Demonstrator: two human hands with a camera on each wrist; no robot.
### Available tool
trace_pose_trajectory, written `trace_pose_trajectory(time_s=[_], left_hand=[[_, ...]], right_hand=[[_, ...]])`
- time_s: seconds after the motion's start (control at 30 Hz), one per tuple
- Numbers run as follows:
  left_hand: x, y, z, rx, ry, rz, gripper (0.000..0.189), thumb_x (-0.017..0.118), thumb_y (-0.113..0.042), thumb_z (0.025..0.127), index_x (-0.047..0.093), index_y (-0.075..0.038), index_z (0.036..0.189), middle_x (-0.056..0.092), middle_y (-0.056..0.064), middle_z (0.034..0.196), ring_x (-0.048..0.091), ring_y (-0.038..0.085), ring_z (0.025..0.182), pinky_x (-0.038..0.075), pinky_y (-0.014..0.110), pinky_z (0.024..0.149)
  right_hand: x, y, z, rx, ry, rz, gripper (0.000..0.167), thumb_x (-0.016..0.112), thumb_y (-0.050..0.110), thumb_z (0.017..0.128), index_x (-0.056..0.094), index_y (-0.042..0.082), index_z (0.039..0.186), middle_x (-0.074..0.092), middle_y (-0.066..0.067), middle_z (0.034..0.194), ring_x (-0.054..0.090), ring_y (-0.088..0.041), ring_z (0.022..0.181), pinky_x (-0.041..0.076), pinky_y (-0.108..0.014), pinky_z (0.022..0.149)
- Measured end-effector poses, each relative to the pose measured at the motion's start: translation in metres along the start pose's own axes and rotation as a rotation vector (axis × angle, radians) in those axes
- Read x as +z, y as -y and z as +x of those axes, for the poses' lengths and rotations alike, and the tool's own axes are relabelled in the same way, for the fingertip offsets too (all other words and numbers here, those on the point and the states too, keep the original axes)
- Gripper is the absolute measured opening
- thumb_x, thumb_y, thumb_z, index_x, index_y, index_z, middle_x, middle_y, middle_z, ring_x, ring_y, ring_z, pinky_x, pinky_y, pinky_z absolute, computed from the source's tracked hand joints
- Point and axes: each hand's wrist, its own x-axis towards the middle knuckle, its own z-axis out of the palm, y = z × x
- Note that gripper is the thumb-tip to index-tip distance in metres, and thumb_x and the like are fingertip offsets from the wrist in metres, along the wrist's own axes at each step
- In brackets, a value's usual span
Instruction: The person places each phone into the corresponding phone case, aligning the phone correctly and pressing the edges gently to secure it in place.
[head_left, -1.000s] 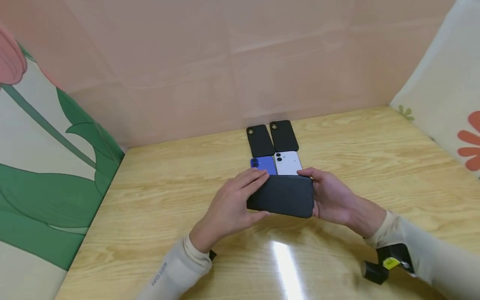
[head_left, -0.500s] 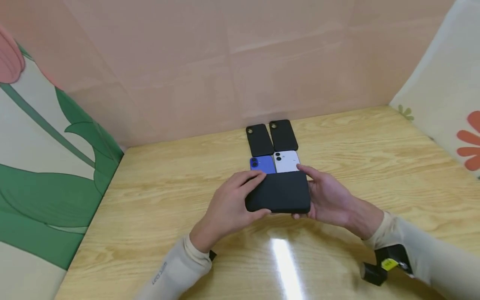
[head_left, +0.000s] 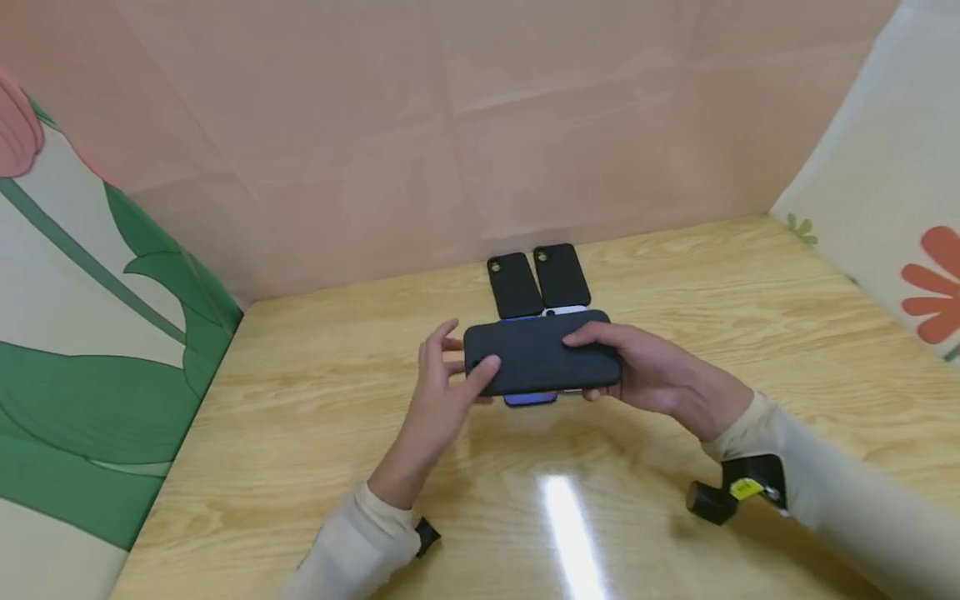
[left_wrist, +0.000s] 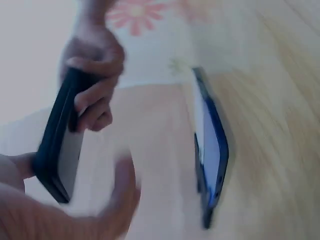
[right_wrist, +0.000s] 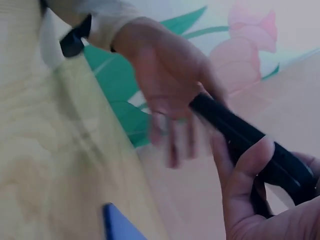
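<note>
My right hand (head_left: 660,367) grips the right end of a black phone case (head_left: 532,354), thumb across its upper face and fingers underneath. A pale surface shows on its other side in the left wrist view. At the opposite end, my left hand (head_left: 438,387) rests its thumb on the case while its other fingers spread loosely away from it. Partly hidden beneath the held case, a blue phone (head_left: 531,400) and a white phone (head_left: 567,309) lie side by side on the table. The blue phone's edge (right_wrist: 120,225) also appears low in the right wrist view.
Two more black phone cases, a left one (head_left: 514,285) and a right one (head_left: 562,275), lie flat behind the phones, near the pink backdrop (head_left: 345,167). Flower-printed cloths border the wooden table (head_left: 322,367) on both sides. Each wrist carries a small black camera.
The held case has moved up and left and now covers more of both phones. My left fingers have come off its far edge and spread; my right thumb has moved onto its upper face.
</note>
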Motion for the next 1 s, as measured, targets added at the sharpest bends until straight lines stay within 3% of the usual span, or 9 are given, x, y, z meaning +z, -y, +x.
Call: trace_pose_trajectory(time_s=[0.1, 0.2, 0.33, 0.43, 0.5, 0.6, 0.73, 0.87, 1.0], left_hand=[[-0.009, 0.000, 0.002, -0.114, 0.175, -0.349, 0.053, 0.046, -0.038, 0.105, 0.041, -0.007, 0.148, 0.069, 0.004, 0.111, 0.072, 0.022, 0.091, 0.061, 0.039, 0.072], [-0.015, 0.002, 0.002, -0.140, 0.306, -0.514, 0.052, 0.035, -0.035, 0.109, 0.044, 0.002, 0.145, 0.077, 0.004, 0.095, 0.075, 0.018, 0.081, 0.061, 0.031, 0.068], [-0.014, 0.003, 0.003, -0.114, 0.259, -0.637, 0.049, 0.043, -0.030, 0.107, 0.044, 0.006, 0.141, 0.077, 0.004, 0.094, 0.075, 0.015, 0.080, 0.060, 0.026, 0.070], [-0.012, 0.003, 0.003, -0.100, 0.197, -0.699, 0.049, 0.047, -0.026, 0.106, 0.044, 0.010, 0.140, 0.077, 0.006, 0.095, 0.076, 0.017, 0.081, 0.060, 0.026, 0.074], [-0.010, 0.003, 0.002, -0.093, 0.173, -0.725, 0.050, 0.048, -0.025, 0.106, 0.043, 0.010, 0.141, 0.076, 0.007, 0.096, 0.076, 0.017, 0.084, 0.060, 0.027, 0.078], [-0.008, 0.001, 0.000, -0.072, 0.158, -0.757, 0.050, 0.048, -0.024, 0.106, 0.042, 0.007, 0.144, 0.075, 0.008, 0.103, 0.076, 0.018, 0.088, 0.060, 0.028, 0.083], [-0.005, 0.001, -0.002, -0.054, 0.129, -0.777, 0.048, 0.047, -0.023, 0.106, 0.042, 0.003, 0.146, 0.072, 0.009, 0.108, 0.076, 0.019, 0.089, 0.059, 0.029, 0.087], [-0.004, 0.003, -0.003, -0.043, 0.102, -0.780, 0.052, 0.053, -0.025, 0.104, 0.042, 0.004, 0.146, 0.072, 0.008, 0.111, 0.075, 0.019, 0.091, 0.058, 0.030, 0.089], [0.004, 0.007, -0.001, -0.046, 0.115, -0.786, 0.052, 0.053, -0.024, 0.104, 0.041, 0.003, 0.147, 0.068, 0.011, 0.119, 0.075, 0.021, 0.097, 0.056, 0.033, 0.095]], right_hand=[[0.001, 0.006, 0.007, 0.002, 0.019, -0.006, 0.032, 0.050, 0.019, 0.100, 0.042, 0.008, 0.128, 0.070, -0.003, 0.090, 0.063, -0.011, 0.066, 0.049, -0.021, 0.054], [0.003, 0.008, 0.013, 0.006, -0.002, -0.028, 0.030, 0.050, 0.020, 0.100, 0.044, 0.008, 0.126, 0.070, -0.001, 0.085, 0.061, -0.010, 0.062, 0.049, -0.020, 0.054], [0.012, 0.007, 0.016, -0.185, -0.168, -0.194, 0.040, 0.050, 0.032, 0.102, 0.044, 0.006, 0.133, 0.069, -0.002, 0.096, 0.064, -0.011, 0.069, 0.055, -0.026, 0.064], [0.021, 0.004, 0.014, -0.393, -0.386, -0.557, 0.062, 0.048, 0.047, 0.102, 0.031, 0.012, 0.150, 0.062, -0.010, 0.126, 0.066, -0.020, 0.101, 0.056, -0.040, 0.086], [0.026, 0.001, 0.013, -0.478, -0.514, -0.775, 0.071, 0.046, 0.053, 0.101, 0.020, 0.014, 0.155, 0.051, -0.015, 0.139, 0.058, -0.027, 0.114, 0.051, -0.047, 0.091], [0.029, -0.007, 0.011, -0.509, -0.631, -0.980, 0.071, 0.046, 0.058, 0.099, 0.022, 0.011, 0.146, 0.057, -0.016, 0.121, 0.059, -0.027, 0.096, 0.049, -0.041, 0.078], [0.029, -0.015, 0.009, -0.510, -0.685, -1.124, 0.065, 0.048, 0.062, 0.097, 0.034, 0.006, 0.126, 0.057, -0.008, 0.086, 0.053, -0.020, 0.065, 0.042, -0.032, 0.059], [0.026, -0.012, 0.006, -0.426, -0.644, -1.190, 0.061, 0.044, 0.066, 0.096, 0.047, 0.006, 0.102, 0.054, -0.002, 0.070, 0.049, -0.017, 0.055, 0.039, -0.030, 0.054], [0.022, -0.011, 0.001, -0.204, -0.360, -0.891, 0.065, 0.040, 0.065, 0.098, 0.050, 0.007, 0.073, 0.043, 0.002, 0.054, 0.037, -0.012, 0.047, 0.029, -0.026, 0.045]])
